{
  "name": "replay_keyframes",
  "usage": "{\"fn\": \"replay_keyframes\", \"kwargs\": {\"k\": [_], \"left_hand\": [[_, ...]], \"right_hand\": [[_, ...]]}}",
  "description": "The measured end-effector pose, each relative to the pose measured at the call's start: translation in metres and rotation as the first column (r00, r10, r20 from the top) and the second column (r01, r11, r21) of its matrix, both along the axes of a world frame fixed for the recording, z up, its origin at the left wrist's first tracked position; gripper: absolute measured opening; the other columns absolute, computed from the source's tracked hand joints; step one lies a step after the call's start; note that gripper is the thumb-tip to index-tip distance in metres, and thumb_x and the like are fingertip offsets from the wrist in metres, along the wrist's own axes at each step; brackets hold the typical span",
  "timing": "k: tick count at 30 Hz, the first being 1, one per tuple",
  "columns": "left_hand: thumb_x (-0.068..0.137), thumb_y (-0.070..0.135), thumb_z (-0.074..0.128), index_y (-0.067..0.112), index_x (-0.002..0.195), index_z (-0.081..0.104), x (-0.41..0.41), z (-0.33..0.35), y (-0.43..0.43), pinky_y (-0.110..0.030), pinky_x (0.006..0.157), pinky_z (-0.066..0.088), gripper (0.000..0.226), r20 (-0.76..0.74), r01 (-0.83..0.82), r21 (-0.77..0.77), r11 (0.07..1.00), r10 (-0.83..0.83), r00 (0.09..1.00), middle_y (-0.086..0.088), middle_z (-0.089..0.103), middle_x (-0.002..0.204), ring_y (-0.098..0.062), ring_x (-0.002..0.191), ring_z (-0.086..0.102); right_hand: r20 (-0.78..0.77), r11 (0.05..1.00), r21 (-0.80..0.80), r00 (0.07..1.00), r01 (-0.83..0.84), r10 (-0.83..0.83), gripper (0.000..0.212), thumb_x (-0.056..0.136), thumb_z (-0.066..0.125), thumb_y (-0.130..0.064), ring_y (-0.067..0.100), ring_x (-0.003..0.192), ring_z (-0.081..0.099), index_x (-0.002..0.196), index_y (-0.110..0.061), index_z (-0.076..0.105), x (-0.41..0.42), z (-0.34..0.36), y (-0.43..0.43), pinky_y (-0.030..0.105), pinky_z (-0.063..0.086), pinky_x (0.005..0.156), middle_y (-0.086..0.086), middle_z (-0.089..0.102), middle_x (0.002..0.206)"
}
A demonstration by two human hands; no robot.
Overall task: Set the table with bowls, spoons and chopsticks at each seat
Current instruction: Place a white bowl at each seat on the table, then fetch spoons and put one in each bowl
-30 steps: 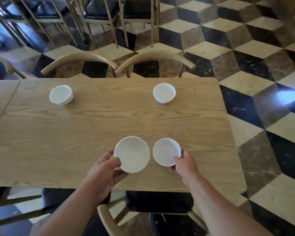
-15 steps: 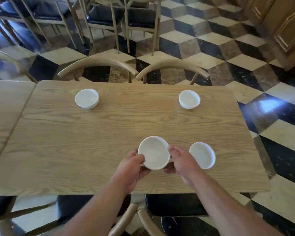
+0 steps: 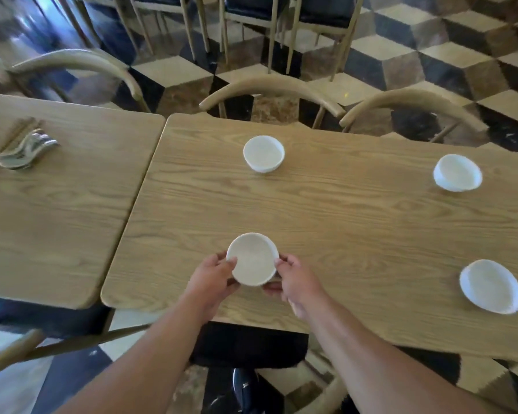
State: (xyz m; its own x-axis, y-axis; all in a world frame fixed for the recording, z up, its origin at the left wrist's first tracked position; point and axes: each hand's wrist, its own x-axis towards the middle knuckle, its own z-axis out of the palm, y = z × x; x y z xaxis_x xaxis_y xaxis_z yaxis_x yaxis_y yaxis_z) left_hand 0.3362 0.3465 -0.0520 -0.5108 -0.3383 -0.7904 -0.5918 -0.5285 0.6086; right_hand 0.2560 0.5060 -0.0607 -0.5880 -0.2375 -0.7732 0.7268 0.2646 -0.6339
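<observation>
With both forearms reaching forward from the bottom of the view, the left hand (image 3: 211,277) and the right hand (image 3: 296,279) meet around a single white bowl (image 3: 253,259) above the near edge of the wooden table (image 3: 356,234). Left thumb lies along the bowl's left rim; the remaining left fingers (image 3: 232,286) curl under the lower left wall. Right thumb presses the right rim, and the right fingers (image 3: 271,289) wrap beneath the lower right wall — both hands are clamped on the bowl from opposite sides, palms facing each other. Whether the bowl's base touches the tabletop cannot be told, since the fingers cover its underside.

Beyond the fingertips, straight ahead, a second bowl (image 3: 263,153) stands upright near the far edge. To the right of the right fingers, well apart, a third bowl (image 3: 490,285) sits at the near edge, and a fourth bowl (image 3: 457,172) sits at the far right; both are stretched by the wide lens and slightly blurred.

Far to the left of the left fingers, on the adjoining table (image 3: 57,219), a cluster of spoons (image 3: 24,152) lies beside chopsticks (image 3: 11,141) — the count of each is hard to make out, and the chopsticks run off the left frame edge.

Curved wooden chair backs (image 3: 269,88) stand past the far table edge. A dark chair seat (image 3: 248,345) shows between the forearms, partly hidden by the table edge.
</observation>
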Motion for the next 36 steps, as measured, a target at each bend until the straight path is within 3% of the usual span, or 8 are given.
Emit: {"fn": "replay_keyframes", "kwargs": {"k": [9, 11, 13, 15, 18, 23, 29, 36], "left_hand": [[0.110, 0.022, 0.056, 0.021, 0.141, 0.058, 0.005, -0.021, -0.024, -0.044, 0.091, 0.061, 0.030, 0.082, 0.171, -0.096, 0.981, -0.163, 0.983, -0.003, 0.072, 0.123, -0.028, 0.107, 0.074], [0.107, 0.025, 0.061, 0.024, 0.145, 0.058, 0.005, -0.017, -0.026, -0.042, 0.089, 0.056, 0.038, 0.122, 0.265, -0.150, 0.953, -0.248, 0.961, 0.002, 0.073, 0.123, -0.024, 0.105, 0.071], [0.102, 0.033, 0.068, 0.026, 0.156, 0.049, 0.005, -0.004, -0.026, -0.045, 0.102, 0.052, 0.057, 0.187, 0.320, -0.262, 0.911, -0.277, 0.942, 0.002, 0.068, 0.138, -0.027, 0.121, 0.066], [0.099, 0.040, 0.068, 0.026, 0.159, 0.044, 0.000, 0.022, -0.024, -0.049, 0.112, 0.047, 0.067, 0.296, 0.395, -0.458, 0.796, -0.282, 0.913, -0.003, 0.058, 0.154, -0.032, 0.136, 0.058], [0.098, 0.045, 0.064, 0.029, 0.150, 0.053, -0.026, 0.080, 0.014, -0.048, 0.107, 0.049, 0.055, 0.327, 0.521, -0.666, 0.533, -0.419, 0.847, -0.006, 0.060, 0.152, -0.031, 0.131, 0.061], [0.096, 0.059, 0.065, 0.038, 0.153, 0.050, -0.091, 0.195, 0.174, -0.040, 0.106, 0.049, 0.062, 0.380, 0.639, -0.769, 0.026, -0.785, 0.489, 0.005, 0.052, 0.159, -0.025, 0.137, 0.056], [0.091, 0.074, 0.061, 0.041, 0.158, 0.042, -0.102, 0.301, 0.431, -0.045, 0.116, 0.040, 0.077, 0.458, 0.418, -0.837, -0.353, -0.870, 0.182, 0.005, 0.043, 0.167, -0.025, 0.151, 0.041], [0.092, 0.076, 0.057, 0.037, 0.156, 0.047, -0.059, 0.351, 0.718, -0.041, 0.120, 0.039, 0.076, 0.479, 0.123, -0.865, -0.486, -0.874, -0.085, 0.007, 0.051, 0.162, -0.020, 0.147, 0.048]], "right_hand": [[0.027, 0.998, 0.055, 1.000, 0.003, -0.004, 0.028, 0.113, 0.049, -0.023, 0.029, 0.081, 0.077, 0.139, -0.019, 0.058, 0.007, -0.013, -0.025, 0.043, 0.068, 0.075, 0.016, 0.068, 0.128], [0.050, 0.996, 0.085, 0.999, -0.013, 0.009, 0.035, 0.112, 0.051, -0.029, 0.030, 0.091, 0.077, 0.146, -0.023, 0.053, 0.008, -0.003, -0.023, 0.045, 0.068, 0.079, 0.009, 0.066, 0.126], [0.018, 0.981, 0.165, 0.995, -0.103, 0.101, 0.047, 0.110, 0.053, -0.038, 0.025, 0.087, 0.076, 0.155, -0.028, 0.043, 0.007, 0.019, -0.012, 0.039, 0.068, 0.076, -0.001, 0.060, 0.121], [-0.132, 0.919, 0.327, 0.952, -0.221, 0.276, 0.054, 0.109, 0.053, -0.045, 0.021, 0.079, 0.074, 0.157, -0.024, 0.042, 0.002, 0.048, 0.011, 0.035, 0.065, 0.076, 0.001, 0.065, 0.118], [-0.388, 0.776, 0.569, 0.743, -0.273, 0.546, 0.046, 0.108, 0.049, -0.050, 0.022, 0.104, 0.070, 0.141, -0.019, 0.059, -0.013, 0.103, 0.077, 0.044, 0.060, 0.094, 0.006, 0.070, 0.127], [-0.503, 0.612, 0.789, 0.514, -0.055, 0.695, 0.053, 0.102, 0.058, -0.051, 0.031, 0.132, 0.052, 0.142, -0.015, 0.061, -0.029, 0.209, 0.232, 0.043, 0.042, 0.112, 0.009, 0.063, 0.138], [-0.470, 0.486, 0.863, 0.578, 0.140, 0.667, 0.072, 0.099, 0.051, -0.067, 0.032, 0.137, 0.051, 0.152, -0.018, 0.049, 0.012, 0.307, 0.483, 0.046, 0.046, 0.110, 0.010, 0.058, 0.144], [-0.455, 0.365, 0.876, 0.790, 0.315, 0.411, 0.072, 0.098, 0.043, -0.074, 0.030, 0.141, 0.047, 0.152, -0.027, 0.046, 0.143, 0.362, 0.755, 0.051, 0.043, 0.115, 0.004, 0.052, 0.154]]}}
